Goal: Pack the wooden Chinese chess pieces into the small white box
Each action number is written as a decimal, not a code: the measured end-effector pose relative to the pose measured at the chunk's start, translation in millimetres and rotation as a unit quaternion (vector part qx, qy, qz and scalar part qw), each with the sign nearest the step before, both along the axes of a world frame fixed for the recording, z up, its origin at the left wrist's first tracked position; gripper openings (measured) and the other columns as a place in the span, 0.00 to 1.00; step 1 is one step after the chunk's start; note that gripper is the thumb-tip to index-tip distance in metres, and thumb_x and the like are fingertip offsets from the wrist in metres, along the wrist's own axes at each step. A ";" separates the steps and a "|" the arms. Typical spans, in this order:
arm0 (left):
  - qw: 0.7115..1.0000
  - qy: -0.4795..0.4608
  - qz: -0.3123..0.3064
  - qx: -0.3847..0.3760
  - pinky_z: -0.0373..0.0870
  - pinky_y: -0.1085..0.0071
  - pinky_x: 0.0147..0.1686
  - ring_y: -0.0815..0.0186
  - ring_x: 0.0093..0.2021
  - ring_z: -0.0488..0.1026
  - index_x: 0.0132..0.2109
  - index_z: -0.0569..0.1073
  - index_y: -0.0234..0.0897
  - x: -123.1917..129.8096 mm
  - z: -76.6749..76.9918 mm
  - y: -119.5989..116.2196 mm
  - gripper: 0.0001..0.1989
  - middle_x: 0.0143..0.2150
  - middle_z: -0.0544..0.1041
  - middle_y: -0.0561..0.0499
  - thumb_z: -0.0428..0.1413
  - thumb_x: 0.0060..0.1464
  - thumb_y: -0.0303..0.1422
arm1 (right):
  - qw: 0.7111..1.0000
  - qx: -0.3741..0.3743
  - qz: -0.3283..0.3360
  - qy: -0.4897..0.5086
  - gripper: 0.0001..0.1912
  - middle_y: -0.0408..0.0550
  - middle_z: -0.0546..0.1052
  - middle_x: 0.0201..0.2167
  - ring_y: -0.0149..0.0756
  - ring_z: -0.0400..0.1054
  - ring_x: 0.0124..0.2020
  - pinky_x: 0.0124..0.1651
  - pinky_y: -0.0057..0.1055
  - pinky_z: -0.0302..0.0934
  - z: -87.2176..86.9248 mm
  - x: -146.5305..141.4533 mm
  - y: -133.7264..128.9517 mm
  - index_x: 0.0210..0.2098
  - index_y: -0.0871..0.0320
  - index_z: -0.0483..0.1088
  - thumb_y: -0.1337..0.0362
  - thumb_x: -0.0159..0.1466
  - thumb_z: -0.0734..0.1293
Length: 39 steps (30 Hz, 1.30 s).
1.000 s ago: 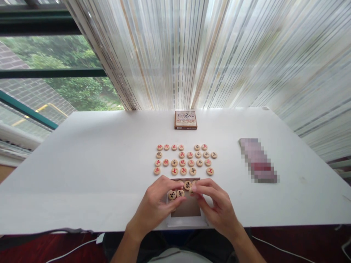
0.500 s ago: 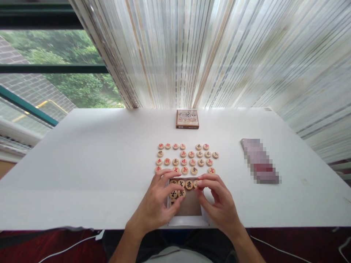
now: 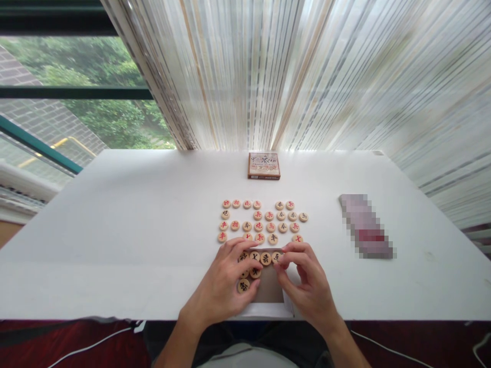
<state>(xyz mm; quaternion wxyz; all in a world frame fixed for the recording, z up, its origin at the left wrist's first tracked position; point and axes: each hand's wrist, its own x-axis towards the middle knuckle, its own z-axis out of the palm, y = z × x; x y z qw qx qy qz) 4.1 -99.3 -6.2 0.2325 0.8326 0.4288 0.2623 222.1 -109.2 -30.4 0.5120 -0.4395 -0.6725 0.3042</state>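
Note:
A shallow white box with a brown bottom lies near the table's front edge, holding several round wooden Chinese chess pieces with black characters. Over its left side spreads my left hand, thumb and fingers apart, fingertips touching pieces and partly hiding them. One chess piece shows under its palm, near the thumb. At the box's far right corner my right hand pinches the edge of a chess piece, the last in the top row. Beside that one sits another black-character piece.
Beyond the box, several rows of red and black chess pieces lie on the white table. A flat printed box lid rests farther back. To the right is a blurred pinkish object. A striped curtain hangs behind.
The piece at my right fingertips now sits more fully in view in the top row. Under my left hand, the lower-left piece shows more. The view has shifted slightly.

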 end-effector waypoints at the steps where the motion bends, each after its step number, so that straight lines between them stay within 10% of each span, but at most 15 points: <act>1: 1.000 0.000 0.000 0.000 0.64 0.51 0.65 0.52 0.66 0.61 0.47 0.76 0.44 0.0 0.3 0.1 0.12 0.64 0.69 0.48 0.60 0.56 0.27 | 1.000 0.000 0.001 -0.003 0.11 0.49 0.68 0.44 0.36 0.70 0.41 0.45 0.35 0.70 0.3 0.0 0.1 0.43 0.52 0.71 0.74 0.66 0.67; 39: 0.998 -0.054 0.004 0.037 0.64 0.50 0.63 0.51 0.63 0.64 0.48 0.75 0.41 -6.8 -4.1 0.5 0.09 0.60 0.72 0.43 0.60 0.60 0.30 | 0.997 0.029 0.028 -0.058 0.20 0.52 0.79 0.51 0.42 0.75 0.52 0.52 0.39 0.74 8.0 -0.6 1.7 0.57 0.51 0.73 0.72 0.67 0.67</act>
